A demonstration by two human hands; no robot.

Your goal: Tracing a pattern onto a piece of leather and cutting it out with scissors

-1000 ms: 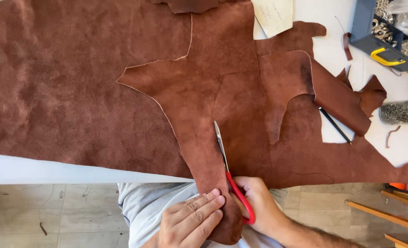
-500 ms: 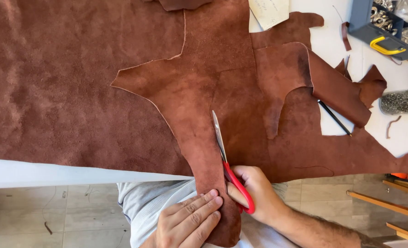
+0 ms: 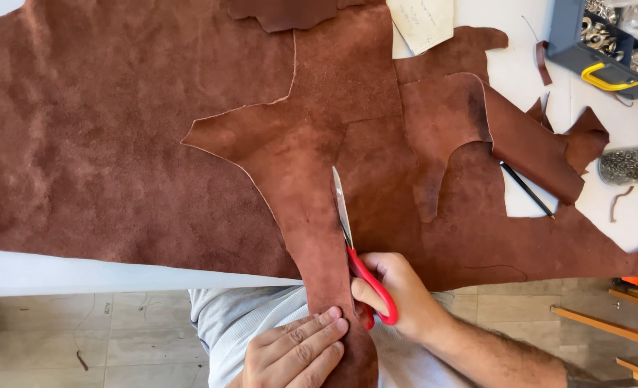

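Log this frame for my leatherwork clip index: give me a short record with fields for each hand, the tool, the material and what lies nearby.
Right hand: right hand grips the red-handled scissors, blades pointing away from the person
Left hand: left hand lies flat on the hanging strip of the brown suede hide
Surface: white table
Nearby: black pencil; jar of small metal parts; blue parts box with yellow handle; paper sheet

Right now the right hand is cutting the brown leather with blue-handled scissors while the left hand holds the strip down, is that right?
Not quite: the head view shows the scissors have red handles. The right hand does work them through the leather while the left hand holds the strip down.
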